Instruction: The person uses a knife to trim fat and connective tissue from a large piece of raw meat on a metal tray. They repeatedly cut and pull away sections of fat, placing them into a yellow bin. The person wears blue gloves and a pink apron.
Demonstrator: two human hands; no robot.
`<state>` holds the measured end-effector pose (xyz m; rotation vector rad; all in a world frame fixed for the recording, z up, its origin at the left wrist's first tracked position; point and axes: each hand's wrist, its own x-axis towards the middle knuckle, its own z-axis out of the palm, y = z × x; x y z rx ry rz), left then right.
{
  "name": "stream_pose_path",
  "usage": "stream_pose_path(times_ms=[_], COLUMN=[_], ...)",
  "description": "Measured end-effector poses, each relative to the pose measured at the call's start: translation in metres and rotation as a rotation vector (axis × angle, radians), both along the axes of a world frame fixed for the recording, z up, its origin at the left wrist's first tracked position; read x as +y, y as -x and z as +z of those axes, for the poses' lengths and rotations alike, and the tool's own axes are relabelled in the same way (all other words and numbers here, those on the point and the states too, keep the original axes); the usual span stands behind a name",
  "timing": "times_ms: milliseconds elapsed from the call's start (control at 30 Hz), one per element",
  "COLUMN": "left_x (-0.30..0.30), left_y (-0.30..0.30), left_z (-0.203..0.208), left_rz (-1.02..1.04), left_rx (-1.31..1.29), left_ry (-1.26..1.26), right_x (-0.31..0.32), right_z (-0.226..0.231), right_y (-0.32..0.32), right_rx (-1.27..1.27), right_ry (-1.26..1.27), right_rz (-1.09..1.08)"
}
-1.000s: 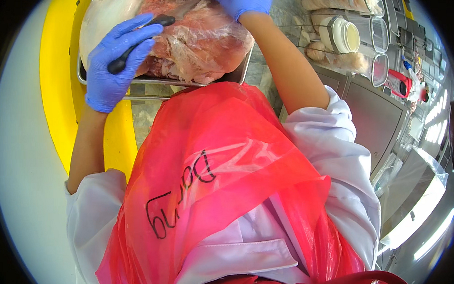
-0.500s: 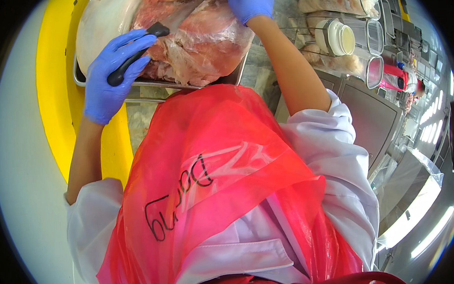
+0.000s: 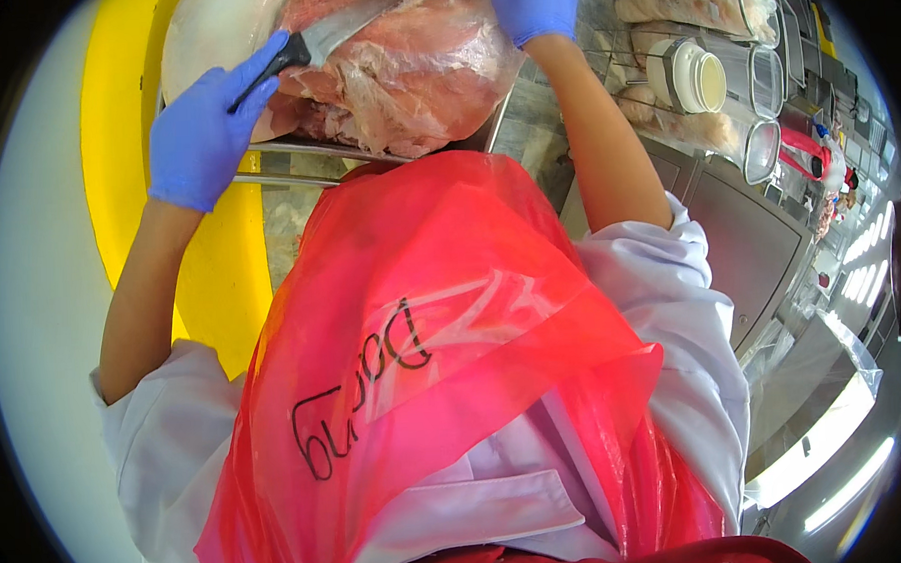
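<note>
Looks mid-stroke of cutting at a big piece of raw meat (image 3: 419, 89), at 12 o'clock on a metal tray (image 3: 312, 148). Have the left hand (image 3: 202, 136) clamped round a black-handled knife (image 3: 313, 48), blade slanted over the meat toward 1 o'clock; can't tell how deep. See the right hand (image 3: 535, 9) at the meat's far-right edge, fingers out of frame; can't tell grip. For the next move, probably need a steady right-side hold, clear of the blade line.

Can't make out any support under the tray. Around: grey tiled floor (image 3: 544, 129) at 1, yellow curved band (image 3: 113, 125) at 10, white surface (image 3: 44, 296) at 9, white tub (image 3: 701, 79) at 2, steel cabinet (image 3: 732, 242) at 3.
</note>
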<state>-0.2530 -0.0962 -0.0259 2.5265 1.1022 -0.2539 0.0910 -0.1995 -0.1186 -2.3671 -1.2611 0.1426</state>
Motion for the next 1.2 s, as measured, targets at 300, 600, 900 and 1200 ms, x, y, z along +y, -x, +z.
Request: stream_pose_path(times_ms=[300, 600, 900, 1200], left_x=[-0.002, -0.031, -0.063, -0.035], left_y=[0.036, -0.019, -0.019, -0.037], left_z=[0.018, 0.010, -0.012, 0.005], left_rz=[-0.049, -0.315, -0.146, -0.124], left_rx=[-0.333, -0.140, -0.152, -0.242], left_ry=[-0.163, -0.214, -0.231, -0.097], right_x=[-0.004, -0.005, -0.011, -0.024], right_z=[-0.003, -0.001, -0.009, 0.016], right_y=[-0.012, -0.011, -0.007, 0.028], right_rx=[-0.102, -0.167, -0.059, 0.062], right_ry=[0.004, -0.055, -0.167, -0.220], right_rz=[0.038, 0.072, 0.043, -0.056])
